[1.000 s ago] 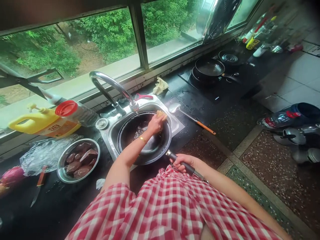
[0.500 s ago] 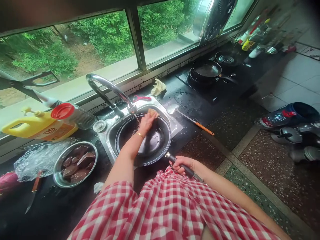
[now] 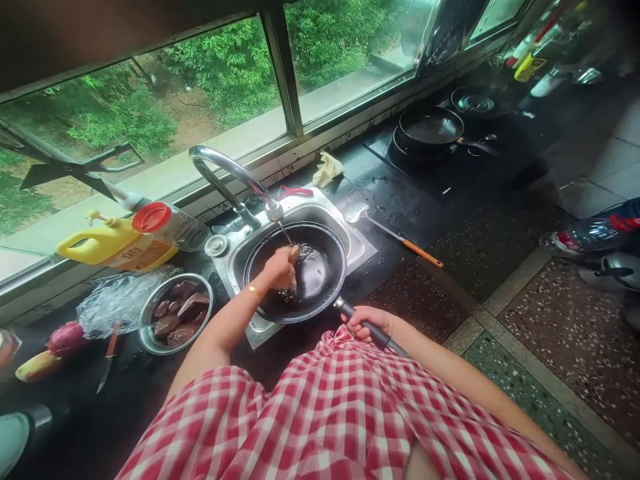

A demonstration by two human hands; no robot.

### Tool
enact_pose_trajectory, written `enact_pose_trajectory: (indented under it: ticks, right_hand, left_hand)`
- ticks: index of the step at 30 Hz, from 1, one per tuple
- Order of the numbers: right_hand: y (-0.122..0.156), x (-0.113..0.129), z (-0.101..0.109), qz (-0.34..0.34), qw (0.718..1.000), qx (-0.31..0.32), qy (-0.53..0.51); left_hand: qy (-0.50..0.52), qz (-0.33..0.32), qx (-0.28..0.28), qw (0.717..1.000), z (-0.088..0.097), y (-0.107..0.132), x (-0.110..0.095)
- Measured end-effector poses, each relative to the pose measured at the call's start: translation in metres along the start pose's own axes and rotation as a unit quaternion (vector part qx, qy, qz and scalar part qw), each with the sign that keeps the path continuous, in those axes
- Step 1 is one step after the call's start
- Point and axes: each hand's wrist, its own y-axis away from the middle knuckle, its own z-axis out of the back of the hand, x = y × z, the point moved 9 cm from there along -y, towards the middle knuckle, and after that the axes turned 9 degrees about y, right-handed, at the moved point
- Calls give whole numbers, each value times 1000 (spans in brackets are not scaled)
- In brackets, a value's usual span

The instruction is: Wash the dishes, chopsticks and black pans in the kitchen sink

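Head view: your left hand is down inside a black frying pan, toward its left side, with the fingers closed on a tan sponge that they partly cover; your right hand is wrapped around the pan's black handle, which points toward you and to the right. The pan sits over the stainless steel sink, under the curved chrome faucet, and a thin stream of water falls into it near your left hand. Just right of the sink, a metal spatula with an orange-brown handle lies on the black surface. To your left, a metal bowl holds dark reddish-brown pieces, with a knife beside it and a yellow jug behind, near a clear jar with a red lid
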Motion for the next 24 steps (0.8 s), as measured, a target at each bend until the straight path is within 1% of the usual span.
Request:
enact_pose_trajectory:
  ticks: [1, 2, 3, 4, 7, 8, 9, 10, 12, 13, 14, 16, 18, 20, 22, 24]
  right_hand:
    - [0, -1, 1, -2, 1000, -7, 3]
    - [0, -2, 1, -4, 1000, -13, 4]
    - [-1, -1, 1, -4, 1000, -17, 3]
    - [-1, 1, 0, -6, 1000, -19, 0]
    - [-2, 9, -4, -12, 1000, -10, -17]
    - [-2, 11, -5, -16, 1000, -6, -19]
    - [-2, 12, -5, -18, 1000, -4, -19]
    - [-2, 12, -4, -19, 1000, -5, -14]
    - [-1, 11, -1, -17, 1000, -12, 1]
    - [-1, 11, 0, -16, 1000, -16, 5]
    - [-1, 10, 0, -14, 1000, -20, 8]
    - [0, 9, -1, -16, 999, -27, 9]
    - [0, 9, -4, -24, 999, -32, 9]
    - [0, 9, -5, -33, 999, -37, 11]
    - [1, 9, -6, -40, 998, -42, 14]
    - [3, 9, -5, -43, 998, -46, 15]
  left_hand:
    - [-6, 9, -41, 999, 10, -3, -1]
    - [-16, 20, -75, 997, 17, -6, -3]
    - [-29, 30, -92, 995, 17, -8, -6]
    - [-38, 30, -84, 995, 11, -11, -12]
    - [-16, -24, 23, 999, -23, -15, -38]
    - [6, -39, 32, 999, -25, -16, -45]
    - [28, -47, 9, 998, -20, -18, -47]
    - [46, -44, -41, 997, -7, -21, -46]
    - [57, -21, -160, 985, 25, -26, -37]
    - [51, -11, -196, 979, 37, -29, -33]
    - [43, -6, -206, 978, 44, -35, -32]
    - [29, -8, -178, 984, 45, -49, -37]
    - [25, -27, -138, 990, 38, -59, -54]
    - [26, -63, -117, 991, 30, -61, -79]
    - [29, -118, -106, 987, 22, -53, -109]
    - [30, -175, -105, 978, 16, -37, -136]
